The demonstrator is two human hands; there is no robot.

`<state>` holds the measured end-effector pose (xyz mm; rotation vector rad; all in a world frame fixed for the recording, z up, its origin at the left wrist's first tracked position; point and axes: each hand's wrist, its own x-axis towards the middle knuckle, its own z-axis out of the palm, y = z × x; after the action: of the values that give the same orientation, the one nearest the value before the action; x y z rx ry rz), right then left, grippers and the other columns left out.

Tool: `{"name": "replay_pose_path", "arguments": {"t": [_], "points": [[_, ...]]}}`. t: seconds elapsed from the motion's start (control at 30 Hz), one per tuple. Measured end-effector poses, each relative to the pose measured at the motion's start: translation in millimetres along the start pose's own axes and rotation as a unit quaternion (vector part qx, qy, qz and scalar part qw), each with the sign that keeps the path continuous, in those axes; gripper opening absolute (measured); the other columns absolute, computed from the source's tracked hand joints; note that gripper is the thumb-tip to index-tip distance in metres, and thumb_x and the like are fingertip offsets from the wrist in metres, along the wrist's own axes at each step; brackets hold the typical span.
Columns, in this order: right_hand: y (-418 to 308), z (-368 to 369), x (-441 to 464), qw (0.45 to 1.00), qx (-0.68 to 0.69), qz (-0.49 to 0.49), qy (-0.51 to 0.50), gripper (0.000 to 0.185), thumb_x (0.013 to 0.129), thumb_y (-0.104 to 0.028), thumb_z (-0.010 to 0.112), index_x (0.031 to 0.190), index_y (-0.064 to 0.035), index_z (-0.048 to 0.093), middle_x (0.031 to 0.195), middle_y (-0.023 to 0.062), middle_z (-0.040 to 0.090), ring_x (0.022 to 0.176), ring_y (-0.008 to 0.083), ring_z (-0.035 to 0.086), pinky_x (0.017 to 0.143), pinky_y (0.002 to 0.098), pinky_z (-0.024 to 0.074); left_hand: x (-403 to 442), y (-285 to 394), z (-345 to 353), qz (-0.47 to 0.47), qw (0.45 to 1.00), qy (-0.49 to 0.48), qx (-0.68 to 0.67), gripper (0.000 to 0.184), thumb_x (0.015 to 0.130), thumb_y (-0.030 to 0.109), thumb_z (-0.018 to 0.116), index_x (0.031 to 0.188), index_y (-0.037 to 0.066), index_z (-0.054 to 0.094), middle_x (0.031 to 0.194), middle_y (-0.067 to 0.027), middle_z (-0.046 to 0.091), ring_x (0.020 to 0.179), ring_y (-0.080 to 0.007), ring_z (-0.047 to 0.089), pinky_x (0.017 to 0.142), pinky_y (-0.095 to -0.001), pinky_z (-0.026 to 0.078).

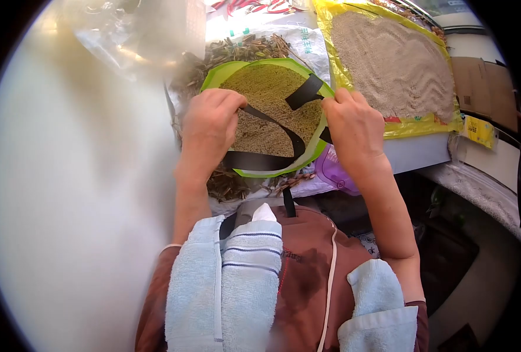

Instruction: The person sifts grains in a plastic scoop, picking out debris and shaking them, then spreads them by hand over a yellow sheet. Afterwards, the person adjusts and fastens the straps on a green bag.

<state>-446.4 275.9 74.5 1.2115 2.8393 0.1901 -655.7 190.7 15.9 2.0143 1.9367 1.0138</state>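
A green bag [213, 77] stands open in front of me, filled with fine tan-brown grains [264, 132]. My left hand [211, 124] is closed at the bag's left side, pinching a black strap [278, 122] that loops down across the grains. On the opposite side my right hand [354, 126] is closed on the bag's right rim, where a second black strap [305, 92] folds inward over the opening.
Pale grains [389, 64] lie spread on a yellow sheet [416, 128] at upper right. Dry plant pieces [228, 51] surround the bag. Red-handled tools [254, 7] lie at the top. A purple packet [335, 171], yellow box [479, 131] and cardboard [488, 88] are on the right.
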Motion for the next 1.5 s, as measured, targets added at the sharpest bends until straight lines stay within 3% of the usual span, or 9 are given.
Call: {"name": "replay_pose_path", "arguments": {"t": [0.27,0.47,0.57,0.63,0.8,1.0,1.17,1.3,1.5], "points": [[-12,17,3,0.936,0.349,-0.03,0.038,0.008,0.077,-0.009,0.064,0.084,-0.0063,0.067,0.08,0.0049,0.063,0.075,0.0247,0.06,0.064,0.0312,0.0477,-5,0,-3,0.003,0.999,0.046,-0.028,0.02,0.073,-0.005,0.062,0.089,0.007,0.066,0.088,-0.0057,0.063,0.084,-0.0253,0.059,0.074,-0.0346,0.048],[-16,9,2,0.65,0.716,0.199,-0.157,0.032,0.092,-0.025,0.058,0.114,-0.0008,0.056,0.084,0.0027,0.061,0.073,0.0059,0.057,0.06,0.0219,0.046,0,8,2,0.0,0.997,0.071,-0.021,0.02,0.072,-0.003,0.063,0.088,0.008,0.067,0.089,-0.0053,0.063,0.086,-0.0251,0.059,0.074,-0.0352,0.048],[-18,11,1,0.625,0.726,0.16,-0.238,0.044,0.092,-0.028,0.059,0.124,-0.0002,0.048,0.09,0.0076,0.063,0.074,0.009,0.058,0.063,0.0223,0.0468,9,9,8,0.027,0.998,0.062,0.018,0.023,0.07,0.0,0.065,0.09,0.011,0.067,0.088,-0.0037,0.063,0.087,-0.0235,0.059,0.077,-0.0356,0.046],[-25,17,-4,0.798,0.569,0.062,-0.188,0.053,0.086,-0.021,0.065,0.129,-0.0001,0.042,0.095,0.013,0.064,0.076,0.0124,0.059,0.067,0.0239,0.048,11,10,10,0.036,0.997,0.047,0.052,0.024,0.069,0.001,0.065,0.09,0.011,0.067,0.087,-0.0032,0.062,0.087,-0.0227,0.059,0.078,-0.0357,0.045],[-16,22,-3,0.683,0.697,0.137,-0.172,0.046,0.082,-0.008,0.064,0.124,-0.0019,0.048,0.091,0.014,0.066,0.076,0.0183,0.064,0.067,0.0291,0.0488,19,33,4,0.098,0.982,-0.016,0.161,0.021,0.074,0.011,0.055,0.091,0.004,0.065,0.097,-0.0079,0.061,0.105,-0.0238,0.055,0.096,-0.0364,0.039],[-18,-18,-8,0.908,0.411,0.084,0.003,0.02,0.084,-0.006,0.061,0.104,-0.0065,0.063,0.092,0.0114,0.066,0.076,0.0215,0.064,0.069,0.0312,0.0489,16,62,13,0.117,0.94,-0.126,0.294,0.027,0.076,0.017,0.055,0.093,-0.001,0.066,0.104,-0.0139,0.06,0.114,-0.0303,0.05,0.106,-0.0472,0.028],[-14,-59,-5,0.849,0.472,-0.173,0.162,0.018,0.088,-0.014,0.057,0.098,-0.0031,0.066,0.097,0.0103,0.065,0.095,0.0256,0.061,0.084,0.0356,0.0473,26,92,12,0.165,0.942,-0.197,0.215,0.03,0.079,0.019,0.054,0.103,0.005,0.063,0.111,-0.0148,0.058,0.117,-0.0317,0.046,0.105,-0.0469,0.029],[-23,-56,3,0.862,0.397,-0.307,0.062,0.025,0.089,-0.022,0.052,0.099,-0.005,0.066,0.099,0.0096,0.065,0.1,0.0264,0.059,0.091,0.0383,0.043,-6,80,63,0.115,0.969,-0.052,-0.212,0.023,0.078,0.014,0.054,0.098,0.006,0.062,0.107,-0.0134,0.058,0.113,-0.0293,0.048,0.101,-0.0398,0.034],[10,-30,20,0.901,0.385,-0.2,-0.026,0.028,0.093,-0.023,0.048,0.103,-0.0051,0.067,0.098,0.013,0.065,0.094,0.0293,0.06,0.085,0.0375,0.0457,32,97,26,0.258,0.92,-0.282,0.091,0.031,0.079,0.011,0.053,0.109,0.005,0.058,0.119,-0.0141,0.054,0.117,-0.0281,0.047,0.101,-0.0383,0.036]]}}
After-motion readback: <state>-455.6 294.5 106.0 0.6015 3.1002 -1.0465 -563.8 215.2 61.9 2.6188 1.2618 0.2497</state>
